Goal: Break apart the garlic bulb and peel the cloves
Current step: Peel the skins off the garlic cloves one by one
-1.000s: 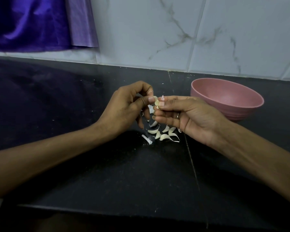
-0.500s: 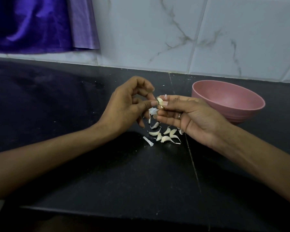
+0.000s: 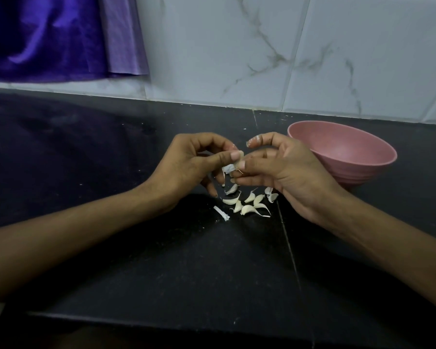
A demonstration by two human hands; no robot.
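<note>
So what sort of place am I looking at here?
Most likely a home kitchen: a dark stone countertop against a marble-look tiled wall, with a pink bowl and garlic cloves on it.

Views: one only, the head camera, so no second view shares any part of the scene.
Position: worn on the person's head, above the near edge of the desk [image 3: 136, 260].
Direction: forward and down, toward the tiled wall [image 3: 237, 46] behind the desk.
Nearness: close; both forearms enter from the lower corners, and the left hand [image 3: 186, 165] and right hand [image 3: 282, 170] meet near the middle.
Lens: wide-angle, with tile joints leaning outward on the right.
Extent: purple cloth [image 3: 48, 39] at upper left, pink bowl [image 3: 342, 157] at right.
</note>
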